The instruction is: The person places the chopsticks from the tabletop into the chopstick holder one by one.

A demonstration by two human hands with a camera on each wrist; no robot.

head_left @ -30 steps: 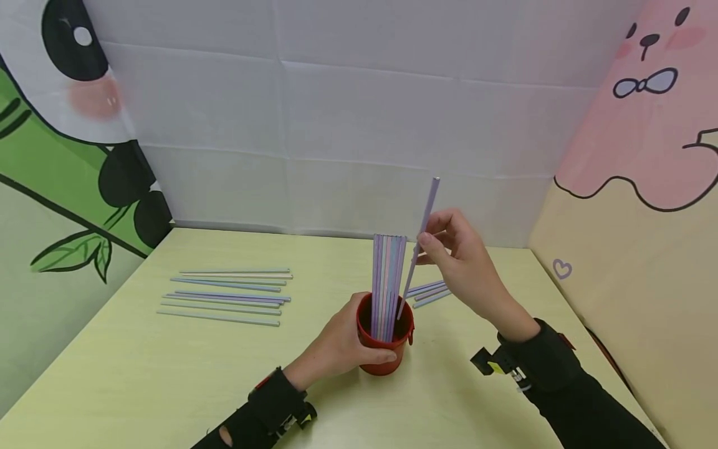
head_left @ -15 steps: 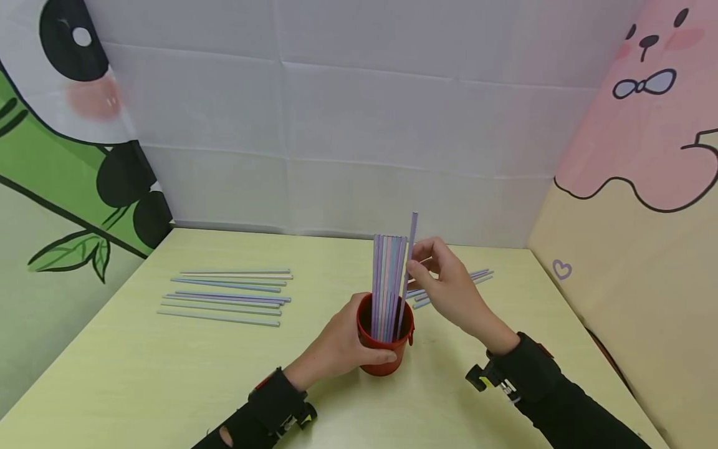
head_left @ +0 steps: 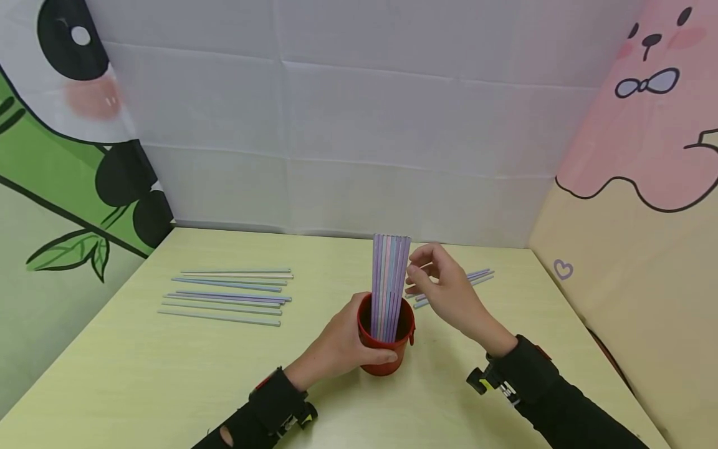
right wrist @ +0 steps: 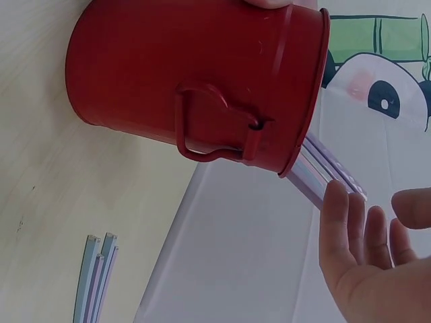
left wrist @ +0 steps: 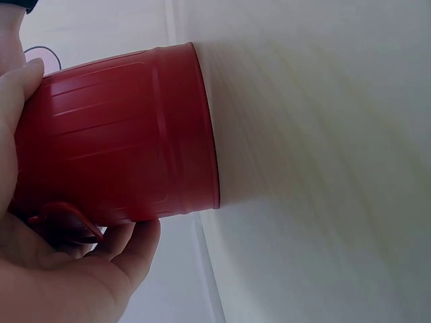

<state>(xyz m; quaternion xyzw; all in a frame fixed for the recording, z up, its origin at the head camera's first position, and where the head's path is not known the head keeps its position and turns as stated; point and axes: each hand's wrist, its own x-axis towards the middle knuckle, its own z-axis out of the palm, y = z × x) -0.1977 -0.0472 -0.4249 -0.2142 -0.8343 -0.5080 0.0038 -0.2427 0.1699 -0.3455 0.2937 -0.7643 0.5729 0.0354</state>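
A red metal bucket (head_left: pixel 383 366) with small side handles stands upright on the table, gripped by my left hand (head_left: pixel 344 342). In the left wrist view, the thumb and fingers wrap both sides of the bucket (left wrist: pixel 114 128). Inside it leans a bundle of slim pastel straws (head_left: pixel 388 284), mostly lilac, blue and pink. My right hand (head_left: pixel 443 290) hovers just right of the bundle's upper part, fingers loosely bent. In the right wrist view, its thumb stands apart from the fingers (right wrist: pixel 333 222) with nothing between; whether the fingertips touch the straws is unclear.
Several straws (head_left: pixel 224 299) lie in loose rows on the left of the table (head_left: pixel 140 374). A few more straws (head_left: pixel 477 275) lie behind the right hand, partly hidden by it. A pale cloth wall (head_left: pixel 359 125) rises behind, with printed panels at both sides.
My right hand came down and leftward with a lilac straw, lowering it into the bucket. The straw now stands with the bundle, and the fingers have let go. The left hand stayed put.
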